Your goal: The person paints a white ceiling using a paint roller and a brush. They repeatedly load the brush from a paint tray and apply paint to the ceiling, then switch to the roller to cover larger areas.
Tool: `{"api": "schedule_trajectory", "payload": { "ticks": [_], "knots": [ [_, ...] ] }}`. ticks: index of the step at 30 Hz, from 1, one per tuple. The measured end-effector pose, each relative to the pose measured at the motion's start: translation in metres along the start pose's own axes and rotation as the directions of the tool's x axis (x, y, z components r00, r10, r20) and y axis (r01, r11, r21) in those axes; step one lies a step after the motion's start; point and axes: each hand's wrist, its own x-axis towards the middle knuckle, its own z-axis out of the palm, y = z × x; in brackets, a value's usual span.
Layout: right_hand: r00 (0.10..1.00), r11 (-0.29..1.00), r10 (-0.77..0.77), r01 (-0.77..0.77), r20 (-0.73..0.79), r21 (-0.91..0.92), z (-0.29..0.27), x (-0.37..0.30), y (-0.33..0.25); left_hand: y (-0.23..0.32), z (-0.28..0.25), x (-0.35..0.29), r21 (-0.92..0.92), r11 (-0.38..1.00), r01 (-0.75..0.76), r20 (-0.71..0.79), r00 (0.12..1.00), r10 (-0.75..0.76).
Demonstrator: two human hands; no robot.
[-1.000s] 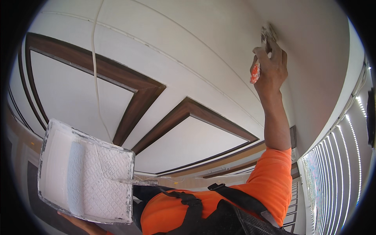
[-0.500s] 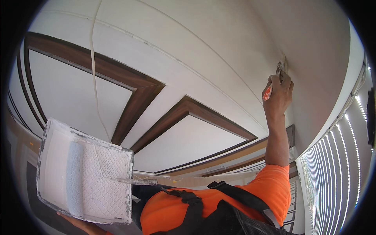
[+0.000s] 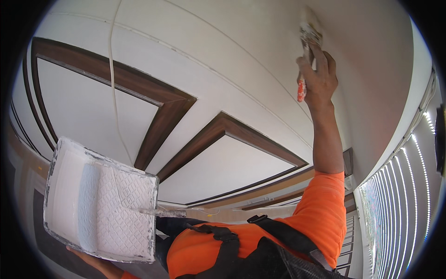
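My right hand [image 3: 320,83] is raised high at the upper right and closed round a paintbrush [image 3: 301,89]. The brush has an orange handle smeared with white paint. Its bristles point up against the pale surface [image 3: 265,28] near the corner. At lower left my left hand [image 3: 83,258] holds a paint tray [image 3: 156,223] from beneath, its fingers mostly hidden behind it. White paint coats the tray, which has a diamond-patterned ramp. A pale blue paint roller [image 3: 88,209] lies across it, and a paint-covered handle [image 3: 174,213] sticks out past the tray's right edge.
Dark brown wooden frames [image 3: 209,135] border white panels ahead. A thin white cable [image 3: 111,69] hangs down in front of them, behind the tray. Window blinds [image 3: 395,209] with light coming through stand at the right. A black strap [image 3: 288,237] crosses my orange shirt.
My right hand has moved up and slightly left with the paintbrush, and more of the brush shows. The tray and my left hand have barely moved.
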Motion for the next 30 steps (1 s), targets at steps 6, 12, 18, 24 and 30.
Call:
{"api": "schedule_trajectory", "payload": {
  "ticks": [6, 12, 18, 24, 30],
  "knots": [
    [0.940, 0.956, 0.292, -0.280, 0.175, -0.091, -0.048, -0.064, 0.002, -0.004, -0.005, 0.001, 0.008, 1.000, -0.005, 0.026, 1.000, 0.004],
    [0.917, 0.897, 0.397, -0.377, -0.043, 0.230, -0.052, -0.046, -0.052, -0.014, -0.009, 0.006, 0.085, 0.989, -0.125, 0.003, 0.992, 0.125],
    [0.871, 0.568, 0.491, -0.343, 0.026, 0.748, -0.042, -0.008, -0.134, -0.017, -0.008, 0.012, 0.058, 0.988, -0.145, 0.031, 0.989, 0.143],
    [0.822, -0.258, 0.294, -0.423, 0.487, 0.869, -0.054, 0.032, -0.223, -0.027, -0.023, 0.030, -0.014, 0.995, -0.099, 0.069, 0.993, 0.100],
    [0.959, -0.382, 0.064, -0.233, 0.278, 0.894, -0.064, 0.061, -0.304, -0.026, -0.020, 0.027, -0.211, 0.977, -0.037, 0.054, 0.997, 0.049]
  ]
}}
